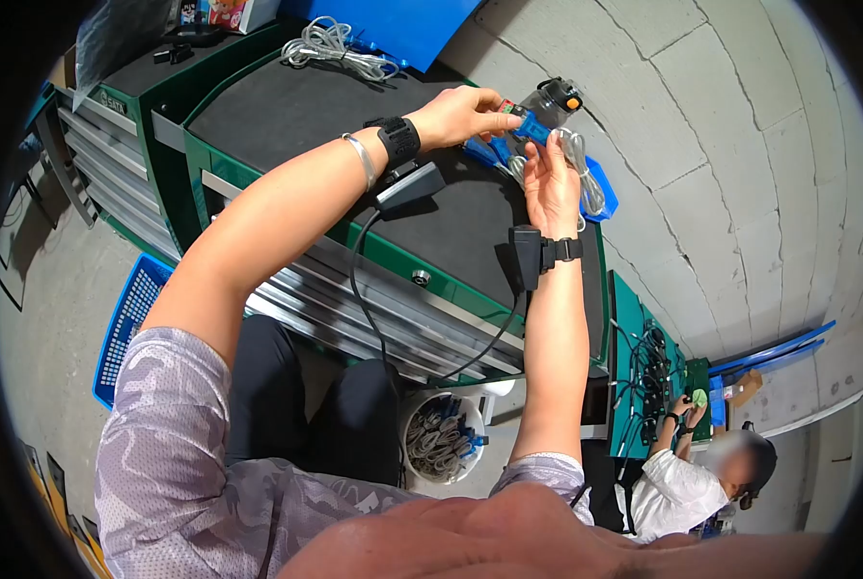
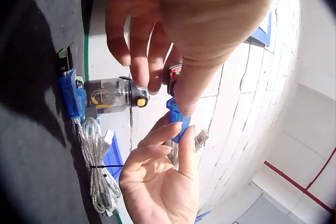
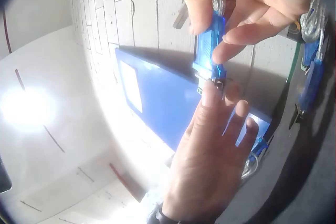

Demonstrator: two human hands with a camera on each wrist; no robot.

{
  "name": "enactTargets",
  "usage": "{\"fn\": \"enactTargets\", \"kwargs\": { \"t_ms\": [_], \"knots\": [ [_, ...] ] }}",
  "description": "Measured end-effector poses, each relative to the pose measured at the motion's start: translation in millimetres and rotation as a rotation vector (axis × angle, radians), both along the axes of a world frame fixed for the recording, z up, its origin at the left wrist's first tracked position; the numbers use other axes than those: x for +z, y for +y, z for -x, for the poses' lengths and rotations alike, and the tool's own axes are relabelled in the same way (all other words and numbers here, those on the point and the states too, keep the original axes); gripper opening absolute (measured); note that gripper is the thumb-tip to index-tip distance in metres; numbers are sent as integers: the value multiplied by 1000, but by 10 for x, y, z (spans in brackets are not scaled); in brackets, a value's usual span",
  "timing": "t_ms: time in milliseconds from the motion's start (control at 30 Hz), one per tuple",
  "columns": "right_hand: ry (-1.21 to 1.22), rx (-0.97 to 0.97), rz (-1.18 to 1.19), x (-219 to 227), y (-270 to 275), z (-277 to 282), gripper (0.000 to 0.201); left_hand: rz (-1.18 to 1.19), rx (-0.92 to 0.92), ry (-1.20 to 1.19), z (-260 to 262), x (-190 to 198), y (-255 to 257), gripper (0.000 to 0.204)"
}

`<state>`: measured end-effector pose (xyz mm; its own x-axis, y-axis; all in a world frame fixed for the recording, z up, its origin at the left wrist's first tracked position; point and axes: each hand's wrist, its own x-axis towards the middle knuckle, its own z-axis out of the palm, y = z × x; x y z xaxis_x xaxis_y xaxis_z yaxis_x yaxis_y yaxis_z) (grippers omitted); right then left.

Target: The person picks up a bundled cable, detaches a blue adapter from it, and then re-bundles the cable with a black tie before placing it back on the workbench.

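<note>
My left hand (image 1: 455,116) (image 2: 184,19) (image 3: 202,150) pinches a small red-and-green part (image 1: 510,108) (image 2: 174,74) between thumb and fingers. It meets the end of a translucent blue connector (image 1: 533,128) (image 2: 179,125) (image 3: 210,43), whose body my right hand (image 1: 552,188) (image 2: 163,182) (image 3: 257,8) grips with thumb and fingertips. A silver cable leaves the connector's other end; a metal plug (image 2: 201,137) shows beside the right thumb. A tied coil of silver cable (image 1: 590,174) (image 2: 100,166) is by the right hand. The left fingers partly hide the small part.
More blue connectors (image 1: 489,150) (image 2: 71,98) lie on the dark cabinet top (image 1: 287,116), near a clear bottle (image 1: 552,101) (image 2: 110,95). Coiled cables (image 1: 330,50) rest at the back by a blue panel (image 1: 393,24). Below is a bucket of cables (image 1: 441,449); another person (image 1: 677,487) is at the right.
</note>
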<state>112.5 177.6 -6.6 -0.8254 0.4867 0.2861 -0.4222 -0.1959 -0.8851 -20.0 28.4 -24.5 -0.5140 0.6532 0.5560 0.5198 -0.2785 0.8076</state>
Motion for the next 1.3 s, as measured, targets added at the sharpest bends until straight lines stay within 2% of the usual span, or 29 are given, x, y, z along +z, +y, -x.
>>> {"fn": "enactTargets", "kwargs": {
  "t_ms": [100, 167, 300, 367, 400, 433, 500, 567, 633, 700, 733, 800, 833, 867, 900, 967, 1033, 1100, 1167, 1300],
  "knots": [
    [-4, -54, -84, -53, -22, 19, 19, 48, -6, -28, -8, 9, -29, 35],
    [4, -127, -243, -50, -24, 9, 21, 57, -4, 4, -4, 12, -43, 33],
    [-23, -124, -199, -61, -45, 7, 21, 81, -37, -42, -22, 21, -39, 30],
    [-54, -69, -216, -87, -34, 24, 24, 38, -119, -260, -54, 18, -21, 29],
    [-131, -50, -453, -67, -117, -1, 27, 14, -98, -326, -46, 15, -10, 29],
    [-210, -24, -693, -50, -211, -10, 30, -13, -72, -396, -19, 11, -16, 30],
    [-295, 172, -732, -158, -261, 29, 35, -35, 16, -424, 53, -2, -42, 30],
    [-306, 371, -880, -197, -280, 23, 34, 45, 89, -426, 116, -33, -71, 29],
    [-336, 477, -768, -65, -364, -76, 33, 195, 276, -336, 152, -42, -87, 32],
    [-167, 368, -739, 22, -313, -94, 33, 243, 266, -335, 269, -91, -74, 35],
    [-90, 298, -547, 91, -290, -127, 30, 289, 260, -335, 322, -122, -51, 40],
    [89, 16, -422, 72, -15, -52, 24, 263, 303, -279, 369, -176, 16, 44],
    [83, -110, -355, 95, 35, -76, 23, 236, 351, -225, 381, -173, -2, 48],
    [54, -247, -356, 50, 172, -30, 22, 213, 365, -255, 314, -146, -41, 52],
    [-4, -337, -382, 22, 206, -11, 21, 212, 407, -161, 419, -202, 10, 50],
    [-85, -289, -508, -25, 148, 19, 22, 71, 558, -66, 330, -134, -37, 44],
    [-97, -276, -808, -162, 83, 125, 21, -34, 719, 62, 273, -67, -96, 36],
    [-64, -190, -991, -236, 5, 164, 19, -44, 823, 16, 419, -224, 23, 33],
    [-94, -128, -1071, -266, -27, 139, 19, 31, 939, -27, 359, -255, -5, 35],
    [-92, -131, -1021, -242, -35, 148, 19, 172, 1012, 85, 661, -88, -199, 41]
  ]
}}
